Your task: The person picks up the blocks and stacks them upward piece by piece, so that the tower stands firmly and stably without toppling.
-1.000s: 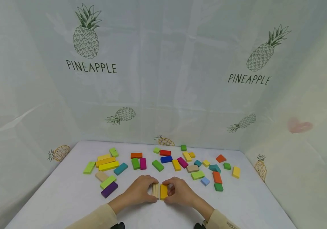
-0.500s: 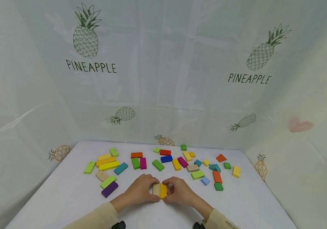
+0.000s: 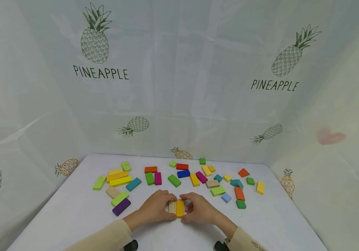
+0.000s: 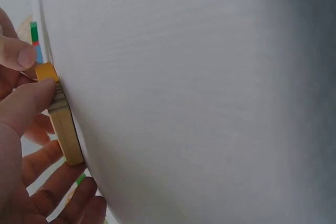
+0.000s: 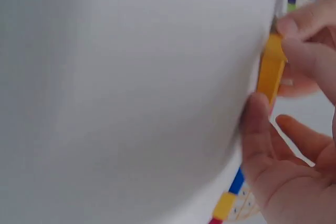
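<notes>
Near the front middle of the table, my left hand (image 3: 155, 207) holds a pale wooden block (image 3: 171, 207) with a striped top, thumb at its near end and fingers at its far end. Against its right side stands a yellow block (image 3: 180, 209), which my right hand (image 3: 199, 210) pinches between thumb and fingertips. In the left wrist view the wooden block (image 4: 67, 135) shows dark grooves close to the thumb, with the yellow block (image 4: 46, 71) beyond. The right wrist view has the yellow block (image 5: 271, 74) between the fingers; the wooden one is mostly hidden there.
Several coloured blocks lie scattered beyond the hands on the white table (image 3: 72, 212). A purple block (image 3: 121, 207) is left of the left hand; a green block (image 3: 240, 204) and an orange block (image 3: 239, 193) lie to the right. A pineapple-printed curtain (image 3: 179, 87) surrounds the table.
The yellow block has moved left against the striped wooden block, closing the narrow gap seen a second ago. Both hands have come slightly closer together and keep their hold.
</notes>
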`<action>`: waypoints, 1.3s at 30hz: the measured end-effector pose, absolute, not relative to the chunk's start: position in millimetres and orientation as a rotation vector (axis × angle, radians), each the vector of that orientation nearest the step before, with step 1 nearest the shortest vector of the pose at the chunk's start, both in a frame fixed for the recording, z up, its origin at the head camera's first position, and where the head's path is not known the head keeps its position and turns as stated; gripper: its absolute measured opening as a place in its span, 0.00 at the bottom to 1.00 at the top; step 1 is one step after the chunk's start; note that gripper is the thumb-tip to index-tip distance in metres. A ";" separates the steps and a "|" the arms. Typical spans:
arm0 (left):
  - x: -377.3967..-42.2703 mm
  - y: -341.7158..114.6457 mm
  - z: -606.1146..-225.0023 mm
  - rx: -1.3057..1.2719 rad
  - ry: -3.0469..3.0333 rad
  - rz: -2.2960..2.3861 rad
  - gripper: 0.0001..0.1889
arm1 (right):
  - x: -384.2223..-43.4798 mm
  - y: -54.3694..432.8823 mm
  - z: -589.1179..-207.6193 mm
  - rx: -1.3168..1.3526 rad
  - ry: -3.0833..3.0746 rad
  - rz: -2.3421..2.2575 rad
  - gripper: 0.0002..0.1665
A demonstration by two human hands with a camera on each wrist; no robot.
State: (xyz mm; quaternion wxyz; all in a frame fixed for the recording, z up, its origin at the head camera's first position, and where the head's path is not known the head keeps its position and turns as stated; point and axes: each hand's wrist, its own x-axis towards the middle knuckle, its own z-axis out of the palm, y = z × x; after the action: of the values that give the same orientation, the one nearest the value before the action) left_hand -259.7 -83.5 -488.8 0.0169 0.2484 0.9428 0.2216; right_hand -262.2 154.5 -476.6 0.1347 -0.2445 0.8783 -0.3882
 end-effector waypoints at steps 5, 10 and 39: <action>-259.8 -83.6 -487.1 0.772 2.930 0.665 0.28 | -274.3 171.7 -467.5 -0.716 2.664 -1.051 0.40; -259.2 -84.0 -485.2 0.765 2.918 0.675 0.28 | -301.9 184.4 -462.4 -0.664 2.873 -0.942 0.37; -259.4 -84.3 -484.2 0.748 2.902 0.695 0.29 | -354.0 181.2 -466.7 -0.706 2.906 -0.649 0.34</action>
State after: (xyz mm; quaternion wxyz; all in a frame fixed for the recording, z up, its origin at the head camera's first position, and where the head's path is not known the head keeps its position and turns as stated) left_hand -259.4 -84.3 -484.2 0.0325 0.2431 0.9428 0.2259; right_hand -354.0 181.2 -466.7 0.0407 -0.2306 0.9488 -0.2118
